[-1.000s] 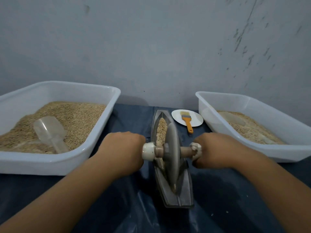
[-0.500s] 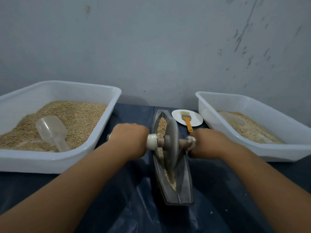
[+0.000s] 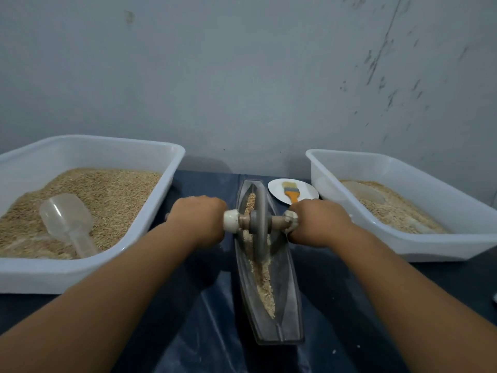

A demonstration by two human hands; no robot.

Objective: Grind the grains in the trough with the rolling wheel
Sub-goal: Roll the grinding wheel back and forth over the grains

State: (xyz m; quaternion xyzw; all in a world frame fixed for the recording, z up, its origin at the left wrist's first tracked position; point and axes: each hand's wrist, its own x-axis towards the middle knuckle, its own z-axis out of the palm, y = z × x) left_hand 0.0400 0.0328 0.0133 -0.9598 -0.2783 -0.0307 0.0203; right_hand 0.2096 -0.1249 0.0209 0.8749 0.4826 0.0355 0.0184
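Both hands are fists closed round the ends of the wooden axle (image 3: pixel 277 220) of the grey metal rolling wheel (image 3: pixel 260 224); the gripped handle ends are hidden inside the fists, apart from a pale cap showing beside the left hand (image 3: pixel 199 219) and a pale wrapped collar beside the right hand (image 3: pixel 317 222). The wheel stands on edge between the hands, its lower rim hidden down in the long grey boat-shaped metal trough (image 3: pixel 291 300). The trough's long axis runs away from the person, between the forearms, on the dark blue-covered bench (image 3: pixel 215 332); the axle lies across it. Tan grains (image 3: pixel 265 286) lie along its groove, nearer the person than the hands and beyond the wheel. Outside the left hand a white plastic tub (image 3: pixel 88 270), cut off by the frame edge, holds grain and a clear plastic scoop (image 3: pixel 67 219). Outside the right hand is a second white tub (image 3: pixel 430 246); something pale in it is hard to make out. Just beyond the right hand, an orange-handled brush (image 3: pixel 290 191) lies on a small white plate (image 3: pixel 277 189).
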